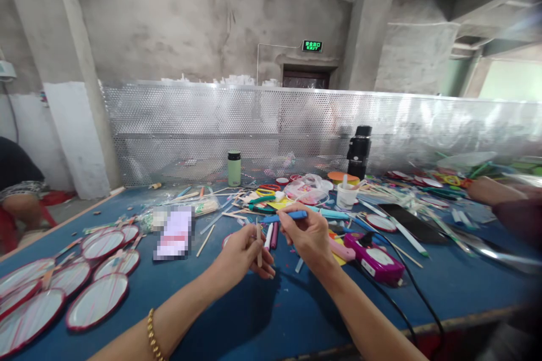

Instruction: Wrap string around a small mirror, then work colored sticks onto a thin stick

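Left hand (245, 248) pinches a flat wooden stick (259, 258) near upright; right hand (308, 234) grips a blue marker pen (296, 215) lying crosswise above the tabletop (220, 321), its left end by the stick's top, contact unclear.

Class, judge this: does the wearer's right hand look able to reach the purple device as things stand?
Probably yes: the purple device lies near the right hand, its top largely uncovered, though that hand holds a blue pen-like tool.
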Motion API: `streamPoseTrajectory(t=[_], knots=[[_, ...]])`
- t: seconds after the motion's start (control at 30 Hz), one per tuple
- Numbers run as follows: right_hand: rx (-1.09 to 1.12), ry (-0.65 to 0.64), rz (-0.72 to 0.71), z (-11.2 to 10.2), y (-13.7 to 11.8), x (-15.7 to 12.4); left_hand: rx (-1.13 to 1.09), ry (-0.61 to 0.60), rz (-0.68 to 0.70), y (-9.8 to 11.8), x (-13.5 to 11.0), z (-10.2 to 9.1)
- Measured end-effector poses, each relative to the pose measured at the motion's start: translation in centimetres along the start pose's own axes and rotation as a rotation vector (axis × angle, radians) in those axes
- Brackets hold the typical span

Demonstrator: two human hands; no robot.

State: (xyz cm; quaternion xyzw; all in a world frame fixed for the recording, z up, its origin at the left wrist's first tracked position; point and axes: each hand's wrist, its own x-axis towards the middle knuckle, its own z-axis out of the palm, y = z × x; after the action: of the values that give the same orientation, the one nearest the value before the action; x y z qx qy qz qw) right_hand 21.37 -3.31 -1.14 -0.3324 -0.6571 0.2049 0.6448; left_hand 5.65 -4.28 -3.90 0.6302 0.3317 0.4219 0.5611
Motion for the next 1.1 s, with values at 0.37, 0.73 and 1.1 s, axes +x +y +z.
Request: streamPoseTrajectory(t=[0.37,0.73,1.1], knots=[[-0.009,-0.006,0.003,0.04,0.00,-0.16,0.005,0.010,-0.004,0.18,0.03,0.06],[-0.015,-0.053,-0.001,-0.05,-0.14,-0.13,0.007,0.009,-0.001,-0.09,-0.06,0.01],[0.002,-0.037,-0.003,-0.05,-0.45,-0.12,-0.003,0.002,0.002,0.01,0.09,-0.02]])
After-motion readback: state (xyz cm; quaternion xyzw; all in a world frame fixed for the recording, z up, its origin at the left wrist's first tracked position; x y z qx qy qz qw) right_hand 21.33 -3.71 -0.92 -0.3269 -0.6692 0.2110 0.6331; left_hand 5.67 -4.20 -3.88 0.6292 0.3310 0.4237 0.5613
